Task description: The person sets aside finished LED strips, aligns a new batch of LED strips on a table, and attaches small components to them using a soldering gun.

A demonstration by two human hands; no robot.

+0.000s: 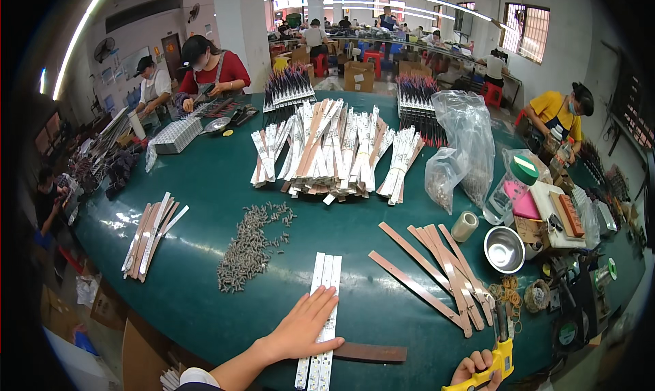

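My left hand point(303, 323) lies flat, fingers spread, across a few long white circuit-board strips point(329, 272) laid side by side on the green table. A brown flat bar point(375, 352) sticks out to the right from beside my thumb. At the lower right, my right hand point(475, 369) is wrapped round a yellow pistol-shaped hand tool point(503, 357) with a dark nose pointing up. Its exact kind I cannot make out. Loose copper-coloured strips point(416, 289) lie fanned just beyond this hand. Ahead of my left hand is a heap of small grey parts point(245, 251).
Bundled strips point(334, 149) are piled mid-table, with another bunch point(151, 234) at left. Right side: a metal bowl point(504, 249), a green-lidded jar point(508, 190), rubber bands point(505, 294), a wire spool point(604, 273) and plastic bags point(467, 145). Co-workers point(215, 70) work around the table.
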